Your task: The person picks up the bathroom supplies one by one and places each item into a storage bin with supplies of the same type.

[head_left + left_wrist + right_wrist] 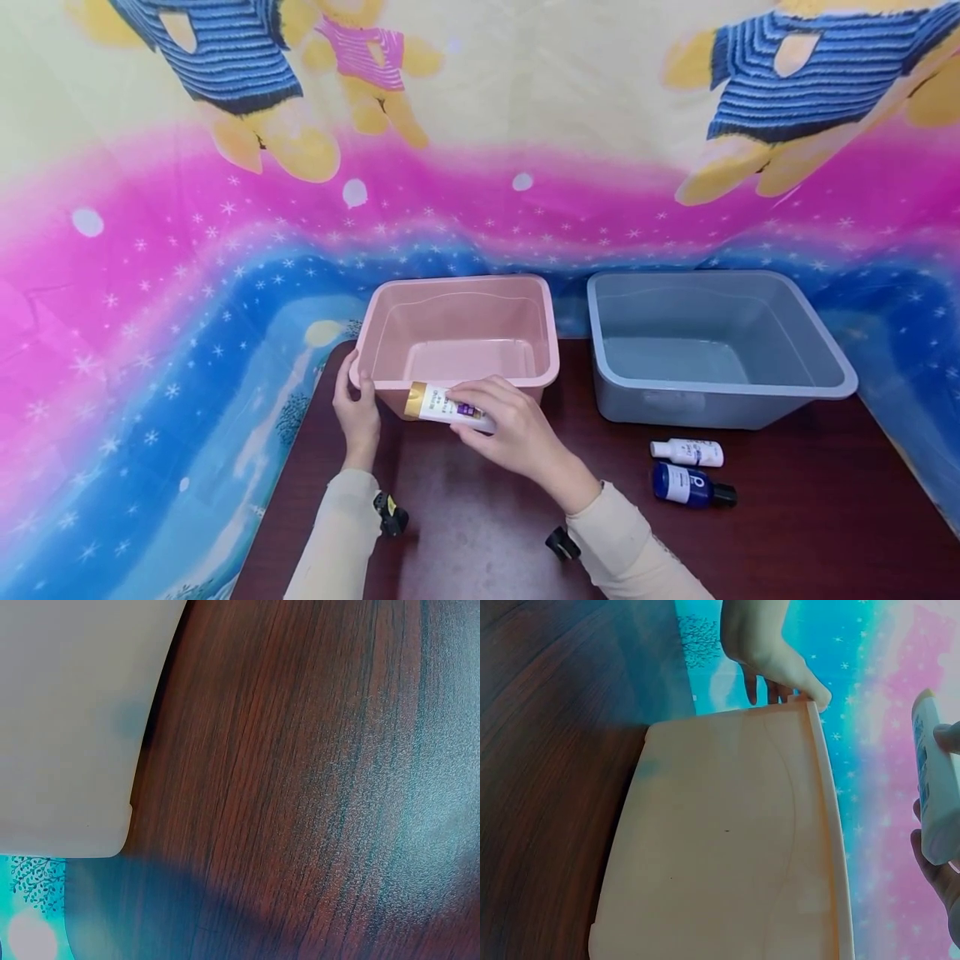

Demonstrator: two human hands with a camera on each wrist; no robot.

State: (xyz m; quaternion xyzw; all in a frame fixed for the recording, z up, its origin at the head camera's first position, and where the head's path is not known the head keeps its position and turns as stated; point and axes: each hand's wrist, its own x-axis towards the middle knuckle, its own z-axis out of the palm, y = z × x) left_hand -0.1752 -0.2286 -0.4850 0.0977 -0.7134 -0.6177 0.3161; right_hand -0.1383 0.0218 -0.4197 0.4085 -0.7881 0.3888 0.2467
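My right hand [517, 425] grips a white shampoo bottle [438, 402] with a gold cap and purple label, fingers above and thumb below. The cap points left, and the bottle overlaps the front rim of the pink basin [459, 385] in the head view. My left hand [357, 417] holds that basin at its front left corner. In the right wrist view, the left thumb [817, 694] lies over the rim while the other fingers reach down outside the wall. The left wrist view has only the basin's outer wall [67, 735] and the tabletop, without the hand.
Right of the pink basin stands a grey-blue basin [720, 390]. In front of it, a small white bottle [693, 452] and a dark blue bottle [682, 485] with a black cap lie on the dark wooden table [465, 517]. A printed cloth [480, 192] hangs behind.
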